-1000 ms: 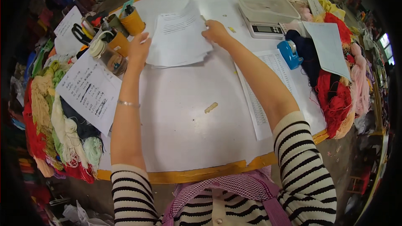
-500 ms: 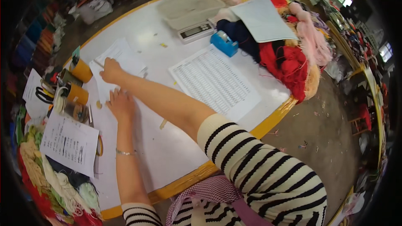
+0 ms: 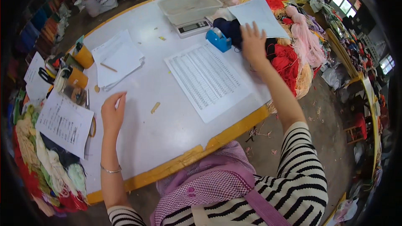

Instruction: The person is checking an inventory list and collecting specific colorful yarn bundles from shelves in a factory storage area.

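My right hand is open, its fingers spread at the lower left edge of a pale sheet lying on yarn. Whether the fingertips touch the sheet, I cannot tell. Dark blue yarn is beside that hand, and red yarn is to its right. Over the table's left half is my left hand, empty, with thumb and fingers loosely apart. Just beyond it, a pencil rests on a stack of white papers.
A printed table sheet lies mid-table. Behind it are a blue tape dispenser, a scale and a clear plastic tub. Pen holders, a handwritten sheet and yarn skeins line the left side.
My right hand has left the paper stack and swung right to the sheet on the yarn. The pencil now lies on the papers. My left hand has drawn back toward me, off the stack.
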